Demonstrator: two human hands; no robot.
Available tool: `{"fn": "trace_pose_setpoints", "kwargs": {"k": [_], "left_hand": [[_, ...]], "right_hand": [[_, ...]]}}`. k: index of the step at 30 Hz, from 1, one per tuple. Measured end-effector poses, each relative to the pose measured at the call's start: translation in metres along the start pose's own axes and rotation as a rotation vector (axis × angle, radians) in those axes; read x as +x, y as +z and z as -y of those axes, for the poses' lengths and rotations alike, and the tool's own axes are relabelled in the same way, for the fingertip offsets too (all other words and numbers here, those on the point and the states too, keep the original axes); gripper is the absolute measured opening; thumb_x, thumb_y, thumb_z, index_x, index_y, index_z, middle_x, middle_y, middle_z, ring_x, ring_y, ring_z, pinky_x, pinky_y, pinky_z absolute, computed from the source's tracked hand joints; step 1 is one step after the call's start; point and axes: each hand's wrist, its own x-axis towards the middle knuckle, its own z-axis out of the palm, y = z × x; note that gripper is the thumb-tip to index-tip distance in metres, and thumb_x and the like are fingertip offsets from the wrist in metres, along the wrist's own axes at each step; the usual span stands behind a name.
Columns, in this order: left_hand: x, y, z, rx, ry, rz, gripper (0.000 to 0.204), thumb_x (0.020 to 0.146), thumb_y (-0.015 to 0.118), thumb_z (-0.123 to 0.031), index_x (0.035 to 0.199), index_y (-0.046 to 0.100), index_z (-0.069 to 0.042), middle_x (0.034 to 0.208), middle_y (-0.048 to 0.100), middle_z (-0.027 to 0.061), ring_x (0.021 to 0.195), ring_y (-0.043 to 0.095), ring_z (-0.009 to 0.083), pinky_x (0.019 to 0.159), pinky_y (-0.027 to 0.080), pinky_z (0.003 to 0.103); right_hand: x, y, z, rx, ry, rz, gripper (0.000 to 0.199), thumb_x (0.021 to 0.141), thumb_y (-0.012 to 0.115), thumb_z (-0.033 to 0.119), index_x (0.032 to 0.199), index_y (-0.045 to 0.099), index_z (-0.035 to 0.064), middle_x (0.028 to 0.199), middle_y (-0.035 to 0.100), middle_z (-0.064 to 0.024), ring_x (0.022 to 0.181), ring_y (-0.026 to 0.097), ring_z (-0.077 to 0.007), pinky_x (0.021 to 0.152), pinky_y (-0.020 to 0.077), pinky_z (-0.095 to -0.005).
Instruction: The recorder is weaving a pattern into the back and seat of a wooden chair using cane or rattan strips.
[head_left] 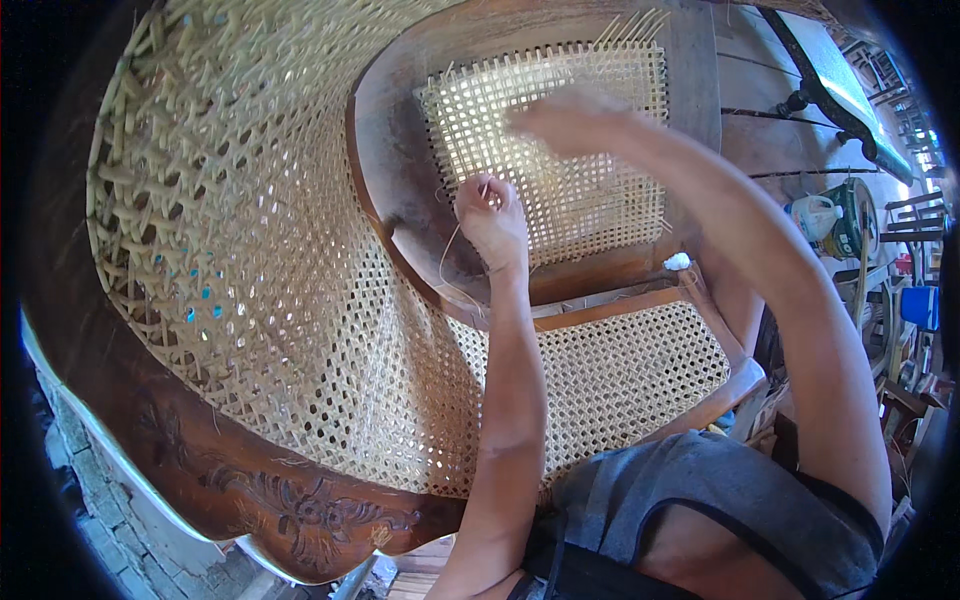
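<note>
A square panel of woven cane (600, 215) fills the wooden seat frame (395, 130), with loose strand ends sticking up at its far right corner. Over the panel's left edge, my left hand (492, 222) is closed in a pinch on a thin cane strand (445, 262), which trails down toward the curved frame edge. Above the middle of the panel is my right hand (570, 122), smeared by motion. Its fingers are too blurred to read, and whether it holds anything does not show.
A tall curved cane backrest (270, 250) with a carved wooden border (310, 505) rises at the left. A smaller cane side panel (640, 360) lies nearer me. A white tuft (677, 262) sits on a wooden post. White jug (815, 217) and blue container (919, 307) stand at right.
</note>
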Motion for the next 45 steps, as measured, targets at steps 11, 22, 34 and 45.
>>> {"fn": "trace_pose_setpoints", "kwargs": {"k": [11, 22, 34, 45], "left_hand": [[0.008, 0.000, -0.015, 0.037, 0.013, 0.018, 0.016, 0.078, 0.062, -0.001, 0.092, 0.056, 0.000, 0.080, 0.058, 0.0135, 0.074, 0.057, 0.0316, 0.073, 0.047, 0.044], [0.062, -0.048, -0.084, -0.754, -0.154, 0.245, 0.024, 0.098, 0.058, -0.023, 0.105, 0.069, -0.002, 0.093, 0.067, 0.0077, 0.084, 0.059, 0.0128, 0.076, 0.047, 0.027], [0.025, -0.015, 0.009, -0.350, -0.277, 0.024, 0.016, 0.077, 0.078, -0.024, 0.084, 0.076, -0.009, 0.070, 0.065, 0.0066, 0.065, 0.059, 0.0158, 0.064, 0.047, 0.029], [0.034, -0.022, -0.009, -0.120, -0.245, 0.124, 0.017, 0.076, 0.078, -0.020, 0.085, 0.075, -0.006, 0.078, 0.070, 0.0082, 0.072, 0.066, 0.0148, 0.067, 0.049, 0.027]], "right_hand": [[-0.043, -0.046, -0.058, -0.277, 0.114, -0.284, 0.019, 0.092, 0.048, 0.010, 0.111, 0.051, 0.0081, 0.076, 0.065, -0.0167, 0.068, 0.068, -0.0319, 0.060, 0.0520, -0.0445], [-0.074, -0.056, 0.016, 1.112, 0.108, -0.463, 0.042, 0.100, 0.049, 0.042, 0.121, 0.052, 0.0056, 0.086, 0.068, -0.0083, 0.061, 0.062, -0.0175, 0.061, 0.0513, -0.0346], [-0.012, 0.004, 0.047, 0.050, 0.263, -0.092, 0.018, 0.086, 0.055, 0.009, 0.092, 0.068, -0.0012, 0.095, 0.069, -0.0221, 0.091, 0.068, -0.0372, 0.079, 0.0538, -0.0469], [-0.004, 0.006, 0.061, -0.025, 0.215, -0.186, 0.016, 0.085, 0.056, 0.005, 0.088, 0.070, -0.0013, 0.091, 0.070, -0.0200, 0.089, 0.070, -0.0320, 0.074, 0.0573, -0.0432]]}}
